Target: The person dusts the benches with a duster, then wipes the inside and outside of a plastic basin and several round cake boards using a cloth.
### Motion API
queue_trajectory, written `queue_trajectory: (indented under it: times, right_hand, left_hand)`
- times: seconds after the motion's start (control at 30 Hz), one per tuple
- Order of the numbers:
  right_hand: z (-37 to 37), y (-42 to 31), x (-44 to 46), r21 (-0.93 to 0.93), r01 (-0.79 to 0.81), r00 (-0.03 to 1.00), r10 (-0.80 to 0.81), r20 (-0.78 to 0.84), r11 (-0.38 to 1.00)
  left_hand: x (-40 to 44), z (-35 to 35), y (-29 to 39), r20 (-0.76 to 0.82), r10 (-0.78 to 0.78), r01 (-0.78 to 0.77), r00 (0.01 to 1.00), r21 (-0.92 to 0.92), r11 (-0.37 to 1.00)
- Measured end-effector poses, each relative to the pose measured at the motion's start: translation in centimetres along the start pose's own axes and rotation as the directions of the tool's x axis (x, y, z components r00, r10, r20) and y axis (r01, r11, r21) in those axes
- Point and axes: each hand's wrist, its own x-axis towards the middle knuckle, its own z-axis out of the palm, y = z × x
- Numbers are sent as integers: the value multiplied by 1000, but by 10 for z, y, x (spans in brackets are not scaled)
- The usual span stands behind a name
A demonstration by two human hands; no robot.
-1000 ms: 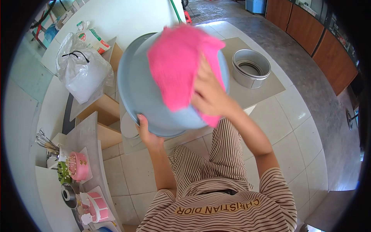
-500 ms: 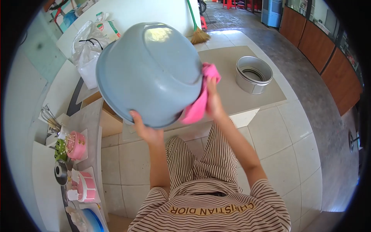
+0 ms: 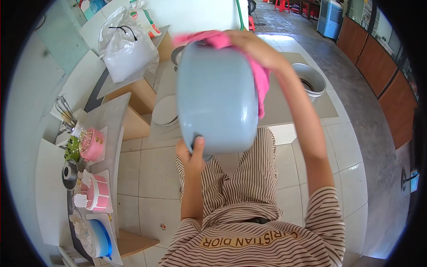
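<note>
Three decorated cakes (image 3: 101, 191) line the lower left, below a crinkled, translucent plastic bag (image 3: 126, 58) at upper left; toward upper right, the person's forearm (image 3: 299, 107) partly covers a round metal tin (image 3: 316, 73) on the tabletop (image 3: 284, 104). Mid-frame hangs a smooth blue-grey basin (image 3: 216, 98), its lower edge gripped by the left hand (image 3: 192, 155), while the right hand (image 3: 251, 48) bends over a soft pink cloth (image 3: 261, 84) along its top, finger closure too blurred to tell.
</note>
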Motion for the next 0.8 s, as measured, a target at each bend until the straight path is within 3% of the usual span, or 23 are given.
queue_trajectory:
  times: [0.03, 0.07, 0.13, 0.2, 0.27, 0.3, 0.37, 0.4, 0.47, 0.5, 0.53, 0.57, 0.6, 0.63, 0.67, 0.7, 0.77, 0.8]
  right_hand:
    - [0, 1, -7, 51, -96, 991, 100, -86, 994]
    - [5, -1, -14, 108, -185, 966, 201, -162, 977]
    - [39, 4, -30, 101, 26, 917, 16, -399, 995]
    - [79, -12, -50, -136, -26, 894, -37, -447, 990]
    - [117, -37, -62, -256, 158, 879, -253, -403, 954]
    - [118, -41, -62, -260, 156, 882, -253, -398, 953]
    - [117, -50, -63, -39, 5, 994, -9, -112, 999]
    - [126, -44, -60, 153, 217, 963, -186, -196, 964]
    - [134, -35, -56, 210, 128, 973, -81, -217, 969]
    - [133, -57, -49, 207, 130, 974, -85, -211, 970]
    - [130, -95, -40, -278, 400, 905, -425, -32, 873]
    - [132, -117, -33, -622, 615, 752, -598, 277, 484]
    - [137, -119, -27, -628, 609, 755, -597, 272, 484]
    - [140, -119, -18, -751, 488, 815, -539, 211, 445]
    - [140, -117, -9, -852, 352, 864, -485, 136, 388]
    - [141, -108, 1, -860, 336, 867, -482, 124, 384]
    - [134, -83, 23, -741, 99, 888, -395, -236, 664]
    - [122, -78, 35, -676, -55, 944, -182, -275, 735]
  left_hand:
    - [-2, -5, 0, -81, 29, -48, 996, -246, 968]
    - [1, -10, 6, -93, 30, -52, 995, -248, 967]
    - [15, -21, 20, -99, -123, 51, 987, -538, 841]
    - [22, -22, 15, -206, -125, 0, 971, -519, 855]
    - [32, -33, 12, -299, -130, -38, 945, -497, 867]
    - [35, -43, 10, -273, -109, -44, 956, -502, 864]
    - [40, -66, 9, -241, -87, -47, 967, -503, 863]
    - [42, -78, 9, -165, -23, -60, 986, -483, 873]
    - [45, -91, 11, -94, 34, -74, 995, -465, 882]
    - [49, -93, 14, -119, -83, 10, 989, -514, 858]
    - [53, -92, 15, -134, -200, 92, 971, -562, 822]
    - [57, -84, -8, -132, -200, 93, 971, -562, 822]
    - [62, -69, -52, -385, 100, -122, 918, -34, 992]
    - [67, -61, -74, -419, 474, -218, 774, 526, 822]
    - [72, -71, 0, -126, 234, -259, 964, -247, 934]
    - [72, -71, 1, -110, 239, -260, 965, -255, 931]
    - [75, -68, 2, 287, 249, -293, 925, 124, 948]
    - [74, -64, 7, 223, 193, -208, 956, 46, 977]
